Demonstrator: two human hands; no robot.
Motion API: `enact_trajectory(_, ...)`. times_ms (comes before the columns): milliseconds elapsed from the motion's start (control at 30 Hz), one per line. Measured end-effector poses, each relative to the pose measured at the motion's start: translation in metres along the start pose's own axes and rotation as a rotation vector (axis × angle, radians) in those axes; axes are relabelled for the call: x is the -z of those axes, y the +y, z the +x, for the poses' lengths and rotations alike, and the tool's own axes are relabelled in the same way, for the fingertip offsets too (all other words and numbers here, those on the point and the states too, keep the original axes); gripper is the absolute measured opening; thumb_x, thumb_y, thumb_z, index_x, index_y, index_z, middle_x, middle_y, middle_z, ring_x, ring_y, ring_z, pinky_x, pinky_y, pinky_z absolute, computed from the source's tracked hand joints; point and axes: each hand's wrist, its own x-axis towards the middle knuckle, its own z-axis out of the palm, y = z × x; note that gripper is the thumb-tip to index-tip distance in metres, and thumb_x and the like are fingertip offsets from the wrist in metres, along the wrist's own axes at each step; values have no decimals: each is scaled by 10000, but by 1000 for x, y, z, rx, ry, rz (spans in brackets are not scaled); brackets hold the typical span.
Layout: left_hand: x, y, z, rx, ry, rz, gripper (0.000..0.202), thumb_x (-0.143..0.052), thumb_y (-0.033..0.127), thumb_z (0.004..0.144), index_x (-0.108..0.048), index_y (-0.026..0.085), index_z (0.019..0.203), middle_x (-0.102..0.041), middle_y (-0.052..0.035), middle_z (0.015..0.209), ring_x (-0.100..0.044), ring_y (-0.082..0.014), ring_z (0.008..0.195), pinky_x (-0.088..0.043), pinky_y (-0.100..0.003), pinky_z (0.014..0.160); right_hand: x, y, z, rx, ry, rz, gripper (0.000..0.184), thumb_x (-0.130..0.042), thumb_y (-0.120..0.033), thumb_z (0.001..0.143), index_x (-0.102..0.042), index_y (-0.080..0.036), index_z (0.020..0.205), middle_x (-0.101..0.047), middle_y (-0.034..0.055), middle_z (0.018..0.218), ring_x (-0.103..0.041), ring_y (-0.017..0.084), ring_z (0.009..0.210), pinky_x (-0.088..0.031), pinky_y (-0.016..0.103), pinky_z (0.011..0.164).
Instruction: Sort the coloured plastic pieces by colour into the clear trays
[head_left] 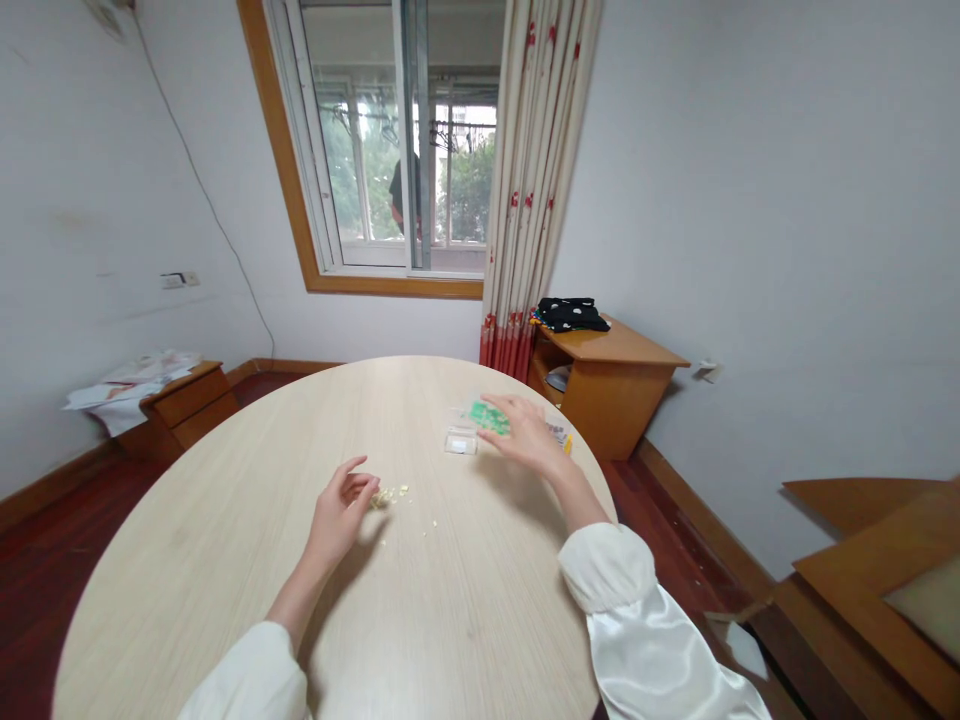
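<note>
The left hand (341, 510) rests on its edge on the round table (187, 560), fingers loosely curled and apart from the thumb, gripping nothing, with a small heap of pale yellow bits (390, 495) just off its fingertips. The right hand (527, 435) lies farther out, palm down with fingers stretched flat and spread, their tips on a green packet (486, 414). A small clear box (460, 441) sits just to the left of those fingers, well apart from the left hand.
</note>
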Motion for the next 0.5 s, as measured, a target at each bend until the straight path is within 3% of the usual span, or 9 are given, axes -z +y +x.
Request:
enact_trajectory(100,-5,7,-3,118,-96,-178,618,-690,459,662,-483,163,1163,-637,-114,1056,-643,-226,920,-478,-442,898,-33,-48,-7,170,-148,164,503,-591,-408,812,-498,-260,1284,-560,82,1199,-472,228,1127,-298,399,987)
enact_trajectory(200,-7,10,-5,193,-189,-348,661,-719,435,653,-465,179,1207,-560,-140,1238,-580,-232,1079,-425,-422,978,-68,-77,-17,237,-246,258,478,-554,-418,842,-499,-250,1286,-571,90,1183,-487,217,1109,-320,393,977)
enact_trajectory(333,-5,5,-5,270,-159,-442,658,-768,395,605,-502,151,1154,-580,-142,1195,-573,-232,1072,-415,-401,981,-96,-88,-28,200,-241,329,437,-498,-398,883,-490,-251,1294,-569,91,1211,-491,200,1123,-337,388,972)
enact_trajectory(500,-2,3,-4,322,-160,-437,598,-795,373,562,-554,114,1045,-638,-132,1033,-619,-223,920,-466,-384,881,-106,-85,-33,251,-237,410,383,-413,-388,922,-537,-239,1252,-594,78,1233,-519,193,1150,-364,393,988)
